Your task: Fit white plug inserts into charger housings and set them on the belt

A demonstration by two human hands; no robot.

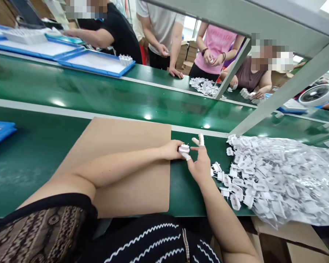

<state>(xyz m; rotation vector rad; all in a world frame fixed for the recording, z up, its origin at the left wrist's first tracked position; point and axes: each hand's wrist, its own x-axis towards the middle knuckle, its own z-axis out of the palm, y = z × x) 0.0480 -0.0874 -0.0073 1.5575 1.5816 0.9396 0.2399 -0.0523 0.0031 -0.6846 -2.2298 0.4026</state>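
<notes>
My left hand [171,149] is closed on a small white plastic plug part [184,148] at the right edge of a brown cardboard sheet [120,160]. My right hand [200,162] meets it from the right: its thumb touches the part, and its other fingers, some in white finger cots, are spread upward. Just right of my right hand lies a big heap of the same white plug parts [265,179], spilling out of a clear plastic bag [298,175] onto the green table [30,160].
A shiny green conveyor belt [98,95] runs across behind the cardboard. Blue trays [97,64] and another pile of white parts [204,86] lie on the far side, where several other people work. A blue tray corner [0,131] sits at left. Grey frame bars [279,91] slant overhead at right.
</notes>
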